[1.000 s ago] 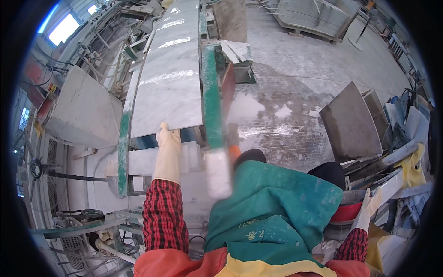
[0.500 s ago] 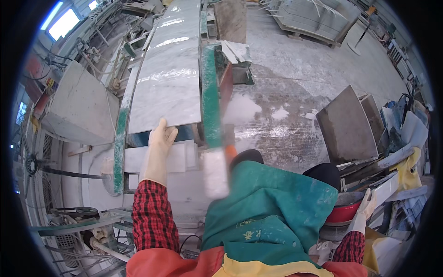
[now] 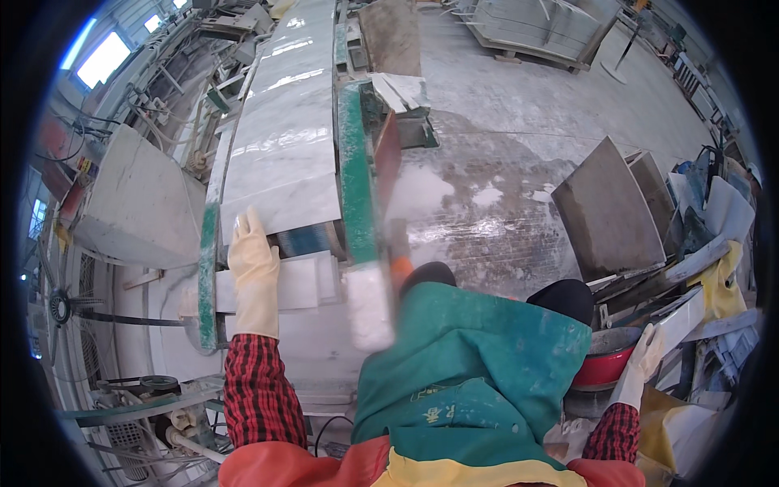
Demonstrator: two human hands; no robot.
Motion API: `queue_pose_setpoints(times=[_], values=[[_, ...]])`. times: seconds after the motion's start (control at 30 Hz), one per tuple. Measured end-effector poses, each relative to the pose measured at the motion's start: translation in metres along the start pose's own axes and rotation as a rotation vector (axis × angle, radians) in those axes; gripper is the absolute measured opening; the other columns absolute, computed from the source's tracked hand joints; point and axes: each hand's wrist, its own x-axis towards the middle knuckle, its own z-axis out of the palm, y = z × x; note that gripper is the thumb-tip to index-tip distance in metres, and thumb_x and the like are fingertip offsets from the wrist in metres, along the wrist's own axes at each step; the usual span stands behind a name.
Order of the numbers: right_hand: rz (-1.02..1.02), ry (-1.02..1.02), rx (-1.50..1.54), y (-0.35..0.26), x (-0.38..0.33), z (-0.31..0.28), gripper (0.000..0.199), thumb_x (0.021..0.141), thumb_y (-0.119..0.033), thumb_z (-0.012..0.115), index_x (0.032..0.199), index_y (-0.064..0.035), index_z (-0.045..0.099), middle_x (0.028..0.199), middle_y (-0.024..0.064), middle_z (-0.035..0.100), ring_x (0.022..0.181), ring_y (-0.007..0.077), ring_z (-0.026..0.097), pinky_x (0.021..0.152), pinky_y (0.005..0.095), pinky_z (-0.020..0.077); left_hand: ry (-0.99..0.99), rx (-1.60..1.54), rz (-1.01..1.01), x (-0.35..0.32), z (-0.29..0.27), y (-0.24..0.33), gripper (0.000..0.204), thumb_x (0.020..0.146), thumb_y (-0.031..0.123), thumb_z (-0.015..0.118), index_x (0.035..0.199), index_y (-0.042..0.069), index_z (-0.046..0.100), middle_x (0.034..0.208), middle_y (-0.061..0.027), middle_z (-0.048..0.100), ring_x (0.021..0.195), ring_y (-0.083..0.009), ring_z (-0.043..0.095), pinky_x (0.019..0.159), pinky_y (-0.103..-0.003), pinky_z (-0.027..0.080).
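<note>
A long polished white-grey marble slab (image 3: 280, 174) lies on a machine bed between two green rails, a right rail (image 3: 357, 170) and a left rail (image 3: 208, 276). My left hand (image 3: 255, 264), in a cream rubber glove, rests at the slab's near left corner. Its fingers stretch forward onto the slab and the thumb stands apart. Below that hand lie flat white stone pieces (image 3: 296, 284). Far to the right, my gloved right hand (image 3: 643, 361) is closed around the near end of a white stone strip (image 3: 683, 319), beside a red bucket (image 3: 604, 367).
A white block (image 3: 369, 308) sits at the near end of the right rail. Brown-grey panels (image 3: 608, 211) lean at the right, by a heap of offcuts and a yellow cloth (image 3: 722, 280). A spoked wheel (image 3: 60, 307) stands far left. The floor (image 3: 487, 227) is wet, with white slurry.
My left hand has shifted from the middle of the slab's near edge to its left corner, its thumb lower. The view has swung slightly. My right hand stays on the stone strip.
</note>
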Motion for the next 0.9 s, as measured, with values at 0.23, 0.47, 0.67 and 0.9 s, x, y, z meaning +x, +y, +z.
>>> queue_pose_setpoints(times=[0.23,0.47,0.67,0.9], values=[[0.003,-0.028,0.024,-0.004,0.001,-0.003,0.059,0.096,-0.048,0.052,0.134,-0.0022,0.053,0.135,0.0219,0.052,0.125,0.0372,0.048,0.108,0.0412,0.0351,-0.111,0.169,0.268,0.044,0.036,0.006,0.062,0.089,0.004,0.051,0.148,0.012,0.030,0.151,-0.0089,0.036,0.140,-0.0273,0.036,0.110,-0.040,0.037],[0.475,-0.160,0.458,0.068,0.041,0.040,0.097,0.075,-0.050,0.078,0.144,0.0035,0.036,0.139,0.0230,0.048,0.125,0.0326,0.050,0.103,0.0396,0.0419,-0.269,0.088,0.151,0.067,0.042,0.018,0.061,0.091,0.002,0.047,0.148,0.014,0.030,0.155,-0.0067,0.031,0.140,-0.0282,0.035,0.112,-0.040,0.036],[0.452,-0.264,-0.040,0.028,0.051,0.032,0.091,0.061,-0.038,0.089,0.133,0.0045,0.051,0.125,0.0227,0.059,0.112,0.0353,0.058,0.095,0.0424,0.0475,-0.268,0.014,0.086,0.075,0.050,-0.001,0.059,0.094,0.004,0.044,0.149,0.020,0.030,0.155,-0.0075,0.032,0.140,-0.0294,0.036,0.110,-0.041,0.039],[0.502,-0.189,0.169,0.005,0.032,0.009,0.072,0.065,-0.025,0.083,0.128,-0.0039,0.057,0.111,0.0158,0.064,0.095,0.0285,0.062,0.082,0.0373,0.0496,-0.300,0.059,0.069,0.069,0.027,0.017,0.060,0.093,0.005,0.047,0.149,0.021,0.032,0.152,-0.0136,0.036,0.138,-0.0339,0.038,0.108,-0.043,0.039]])
